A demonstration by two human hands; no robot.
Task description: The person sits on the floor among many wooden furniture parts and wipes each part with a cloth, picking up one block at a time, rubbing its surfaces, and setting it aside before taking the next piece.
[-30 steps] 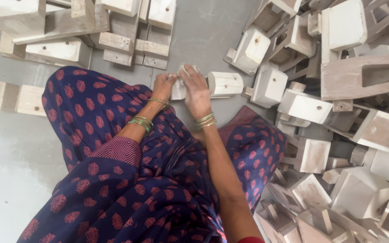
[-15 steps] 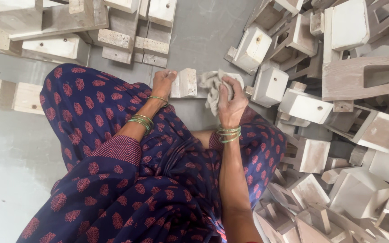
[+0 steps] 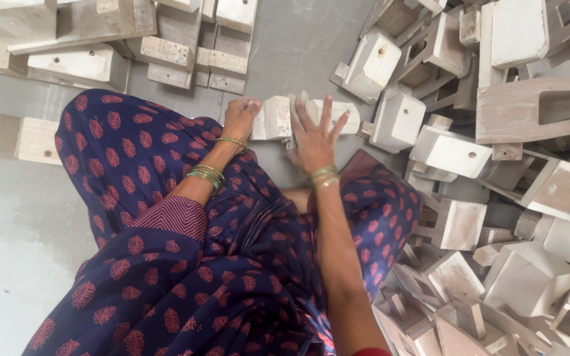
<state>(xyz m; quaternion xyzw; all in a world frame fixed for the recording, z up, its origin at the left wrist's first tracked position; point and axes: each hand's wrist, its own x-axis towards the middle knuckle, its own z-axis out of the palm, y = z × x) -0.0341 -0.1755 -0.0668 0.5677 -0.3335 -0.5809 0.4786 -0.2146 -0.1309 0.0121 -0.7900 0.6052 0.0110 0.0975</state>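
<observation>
Seated on a grey concrete floor (image 3: 28, 217), legs folded under a dark blue garment printed with red motifs (image 3: 140, 171). Out in front of the knees, a pale whitewashed wooden block with a rounded right end (image 3: 275, 118), lying flat on the floor.

Left hand (image 3: 240, 117): curled around the left end of the block, fingers bent over its edge, gripping and steadying it. Green and gold bangles (image 3: 209, 173) stacked on that wrist.

Right hand (image 3: 313, 135): flat and wide open, fingers spread, palm pressed down over the middle of the block, on top of a scrap of crumpled whitish grey cloth or sanding paper (image 3: 293, 115) that peeks out beside the fingers. Cannot tell which of the two the scrap is. No closed grip here, only downward pressure. Gold and green bangles (image 3: 324, 175) on this wrist too.

To the right, a large jumbled heap of similar white-painted wooden box-shaped pieces (image 3: 496, 165), some with a small round hole in one face, reaching close to the right knee and just beside the block's rounded end. At the top left, a neater stack of bare and painted wooden blocks (image 3: 87, 39). At the far left, one separate pale wooden block (image 3: 14, 137), well apart from the hands.
</observation>
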